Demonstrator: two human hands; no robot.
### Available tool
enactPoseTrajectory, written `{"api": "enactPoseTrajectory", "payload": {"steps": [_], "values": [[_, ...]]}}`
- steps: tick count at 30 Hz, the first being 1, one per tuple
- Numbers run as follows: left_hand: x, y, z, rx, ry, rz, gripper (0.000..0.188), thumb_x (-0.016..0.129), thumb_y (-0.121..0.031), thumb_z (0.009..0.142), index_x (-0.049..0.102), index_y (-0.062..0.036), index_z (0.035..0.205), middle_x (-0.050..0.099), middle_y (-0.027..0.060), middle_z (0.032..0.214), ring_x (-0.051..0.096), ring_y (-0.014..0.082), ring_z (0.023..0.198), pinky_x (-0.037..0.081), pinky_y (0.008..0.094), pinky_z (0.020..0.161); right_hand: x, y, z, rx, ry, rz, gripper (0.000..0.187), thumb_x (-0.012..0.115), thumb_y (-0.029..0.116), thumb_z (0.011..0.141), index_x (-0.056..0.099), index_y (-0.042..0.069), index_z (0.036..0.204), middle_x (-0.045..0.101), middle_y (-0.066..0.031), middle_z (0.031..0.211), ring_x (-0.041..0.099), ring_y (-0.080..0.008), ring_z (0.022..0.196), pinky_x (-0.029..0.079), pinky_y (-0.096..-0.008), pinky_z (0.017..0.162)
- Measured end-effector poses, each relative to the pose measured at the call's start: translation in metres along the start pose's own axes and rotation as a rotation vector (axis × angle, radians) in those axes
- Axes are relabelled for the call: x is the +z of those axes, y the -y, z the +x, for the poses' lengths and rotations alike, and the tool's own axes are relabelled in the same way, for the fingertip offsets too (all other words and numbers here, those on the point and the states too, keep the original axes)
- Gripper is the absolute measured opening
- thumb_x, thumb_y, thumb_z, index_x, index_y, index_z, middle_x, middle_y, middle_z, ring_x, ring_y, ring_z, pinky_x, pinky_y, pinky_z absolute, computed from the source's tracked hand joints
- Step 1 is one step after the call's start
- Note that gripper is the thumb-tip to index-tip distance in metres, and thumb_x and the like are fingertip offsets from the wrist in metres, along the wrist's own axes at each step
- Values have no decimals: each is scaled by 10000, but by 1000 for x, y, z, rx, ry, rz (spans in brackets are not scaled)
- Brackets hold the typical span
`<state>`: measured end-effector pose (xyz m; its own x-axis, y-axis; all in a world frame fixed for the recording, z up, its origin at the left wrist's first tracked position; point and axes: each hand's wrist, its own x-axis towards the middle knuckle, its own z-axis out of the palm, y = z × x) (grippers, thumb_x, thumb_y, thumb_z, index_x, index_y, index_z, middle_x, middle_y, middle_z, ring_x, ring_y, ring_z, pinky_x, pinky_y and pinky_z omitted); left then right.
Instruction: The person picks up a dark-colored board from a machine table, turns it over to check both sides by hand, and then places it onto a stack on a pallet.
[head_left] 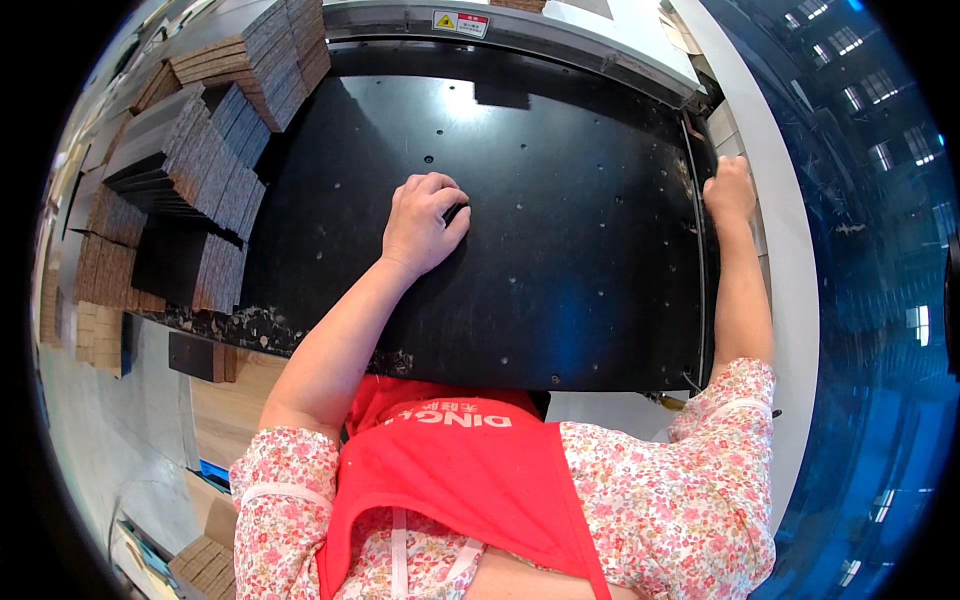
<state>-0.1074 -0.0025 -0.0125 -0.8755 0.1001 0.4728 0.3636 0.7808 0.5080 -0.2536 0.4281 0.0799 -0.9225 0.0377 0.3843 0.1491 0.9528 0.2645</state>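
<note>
Near the middle of a black work table (540, 290) dotted with small holes rests my left hand (425, 222). Its fingers are curled toward the thumb; a dark patch shows between them, and I cannot make out whether it is a held thing or the table. My right hand (731, 192) is closed at the table's right side, by a narrow dark strip (706, 150) beyond the metal edge rail. The fingertips are partly hidden, so what it grips does not show.
Stacks of cut boards (180, 150) with brown edges crowd the table's left side. A machine beam (590, 72) with a warning label (460, 23) crosses the far side. A white panel (785, 240) runs along the right. More board pieces (205, 567) lie low at left.
</note>
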Motion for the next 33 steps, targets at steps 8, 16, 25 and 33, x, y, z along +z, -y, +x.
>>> {"api": "enactPoseTrajectory", "payload": {"steps": [8,16,25,33], "values": [[3,-1,0,-3,-2,-33,110,709,-148,827,712,-82,915,648,25,1055,575,240,1088,431,400,992,21,15,-11,-92,177,-351,219,563,164,945,740,94,1053,572,-38,1191,631,-257,1083,560,-403,823],[3,1,0,3,-3,-25,115,710,-153,825,712,-91,922,644,21,1055,574,236,1094,426,400,997,26,6,-13,-210,275,-450,221,568,143,946,739,76,1069,570,-56,1203,640,-273,1077,569,-413,837],[1,-1,0,-4,-2,-28,111,711,-164,827,711,-93,912,641,30,1057,577,241,1087,425,412,998,-7,9,-19,-163,348,-268,171,590,98,918,701,28,1029,587,-112,1207,660,-315,1077,579,-440,863],[2,-1,0,-25,18,-1,131,707,-168,838,715,-101,950,644,34,1065,578,238,1107,426,407,1006,-55,57,-31,-81,441,1367,249,686,128,919,658,-18,1118,697,-58,998,638,-106,868,527,-277,747]]}}
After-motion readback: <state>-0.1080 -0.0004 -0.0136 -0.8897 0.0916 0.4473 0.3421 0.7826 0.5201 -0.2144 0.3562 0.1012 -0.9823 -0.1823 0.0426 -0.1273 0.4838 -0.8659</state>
